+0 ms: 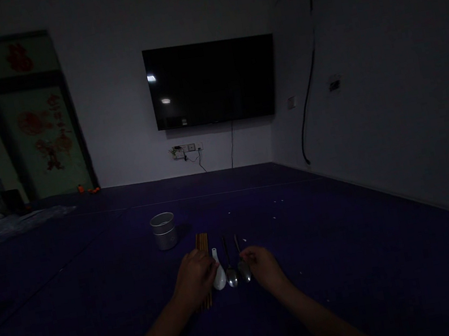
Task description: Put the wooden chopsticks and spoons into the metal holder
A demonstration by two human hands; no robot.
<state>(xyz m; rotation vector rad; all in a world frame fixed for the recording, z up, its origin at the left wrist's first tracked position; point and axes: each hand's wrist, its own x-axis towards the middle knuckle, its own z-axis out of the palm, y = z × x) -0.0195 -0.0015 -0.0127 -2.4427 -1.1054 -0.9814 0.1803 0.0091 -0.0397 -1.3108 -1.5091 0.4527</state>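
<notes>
As we look to the lower centre, our left hand (194, 277) lies over wooden chopsticks (202, 241), fingers curled beside a white spoon (220, 280). Our right hand (266, 267) bends its fingertips to the right-hand of two metal spoons (232, 278). We cannot tell whether either grips. A grey cup (165, 236) stands left of centre.

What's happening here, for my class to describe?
A person's left hand is over brown wooden chopsticks, at a white spoon; the right hand is at the rightmost silvery metal spoon. Another silvery metal spoon lies between the hands. A grey cylindrical metal cup stands beyond, to the left. Any grip is unclear.
</notes>
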